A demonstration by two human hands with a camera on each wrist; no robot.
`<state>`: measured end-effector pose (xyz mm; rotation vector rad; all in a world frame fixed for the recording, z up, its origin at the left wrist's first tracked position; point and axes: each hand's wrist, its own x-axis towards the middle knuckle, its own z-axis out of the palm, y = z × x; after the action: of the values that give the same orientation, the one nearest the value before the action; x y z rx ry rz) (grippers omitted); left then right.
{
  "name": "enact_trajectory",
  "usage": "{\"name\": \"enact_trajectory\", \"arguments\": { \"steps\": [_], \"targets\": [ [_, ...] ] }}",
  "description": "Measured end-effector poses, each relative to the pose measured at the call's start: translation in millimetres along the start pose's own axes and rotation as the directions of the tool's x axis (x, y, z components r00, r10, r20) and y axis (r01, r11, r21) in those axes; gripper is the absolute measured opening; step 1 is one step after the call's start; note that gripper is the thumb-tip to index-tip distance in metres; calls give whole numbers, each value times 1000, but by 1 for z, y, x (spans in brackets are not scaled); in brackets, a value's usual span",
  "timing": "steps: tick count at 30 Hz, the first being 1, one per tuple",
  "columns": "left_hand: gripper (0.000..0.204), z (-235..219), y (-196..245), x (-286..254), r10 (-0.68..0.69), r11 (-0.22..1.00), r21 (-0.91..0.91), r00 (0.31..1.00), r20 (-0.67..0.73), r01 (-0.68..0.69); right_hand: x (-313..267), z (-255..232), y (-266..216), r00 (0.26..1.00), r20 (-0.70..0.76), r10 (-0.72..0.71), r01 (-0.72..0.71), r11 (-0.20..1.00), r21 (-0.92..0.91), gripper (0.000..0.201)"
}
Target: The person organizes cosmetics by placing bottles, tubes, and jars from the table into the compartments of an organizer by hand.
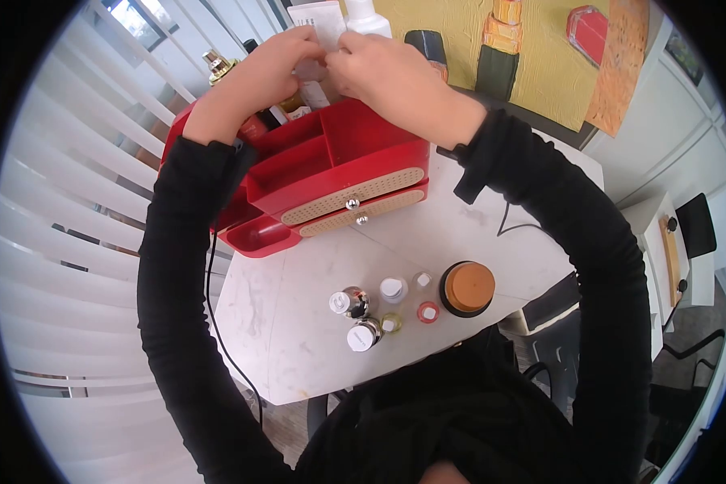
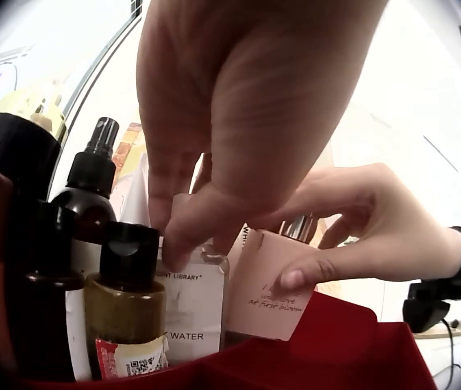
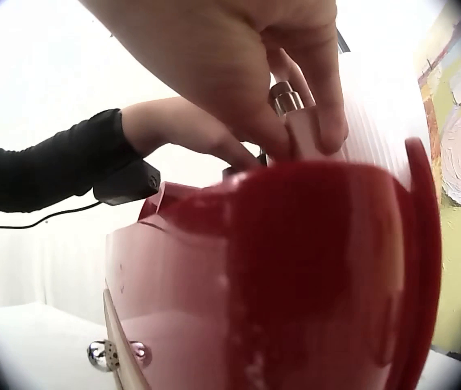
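Observation:
The red organizer [image 1: 298, 165] stands at the back of the table, bottles crowded in its rear section. My left hand [image 1: 270, 73] is over that section; in the left wrist view its fingers are on the top of a clear bottle [image 2: 194, 313] with a white label. Beside it, my right hand [image 2: 360, 231] pinches a pink box-like item [image 2: 267, 284] printed with text, thumb on its front. In the right wrist view, the right hand [image 3: 247, 73] has its fingers around a pink item [image 3: 301, 130] near a metallic cap [image 3: 286, 97]. Its lower part is hidden behind the red wall.
Several small bottles [image 1: 391, 288] and a jar with an orange-brown lid [image 1: 469, 287] stand near the table's front edge. A dark bottle with a black cap [image 2: 131, 256] is left of the clear one. A painting [image 1: 532, 64] leans behind; a black cable [image 1: 210, 306] runs down the left side.

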<state>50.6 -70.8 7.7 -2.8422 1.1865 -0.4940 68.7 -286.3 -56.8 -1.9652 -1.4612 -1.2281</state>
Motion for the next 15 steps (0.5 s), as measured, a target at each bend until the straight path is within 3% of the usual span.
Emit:
{"name": "enact_trajectory", "arguments": {
  "steps": [2,4,5,7,11,14,15],
  "targets": [
    [43,4,-3,0,17,1000,11,1000,-2,-17,3,-3,0,999,-33,4,-4,1000,10,8],
    [46,4,1,1,3,1000,-7,1000,-2,-3,5,-10,2,993,103,52,-58,997,49,8],
    [46,3,7,1,4,1000,-4,1000,-4,-4,6,-10,5,994,102,50,-55,997,47,8],
    [46,6,22,0,-188,969,-146,979,80,198,8,-12,10,989,138,45,-48,999,15,11],
    [44,15,7,1,-109,991,-74,993,46,112,3,-29,11,981,178,71,-95,987,131,15],
    [38,13,11,0,-60,994,-91,996,63,65,0,-49,13,958,282,56,-104,982,158,27],
    [31,12,16,-4,-55,997,-51,998,-11,55,1,-60,15,917,395,50,-166,950,263,30]
  ]
}}
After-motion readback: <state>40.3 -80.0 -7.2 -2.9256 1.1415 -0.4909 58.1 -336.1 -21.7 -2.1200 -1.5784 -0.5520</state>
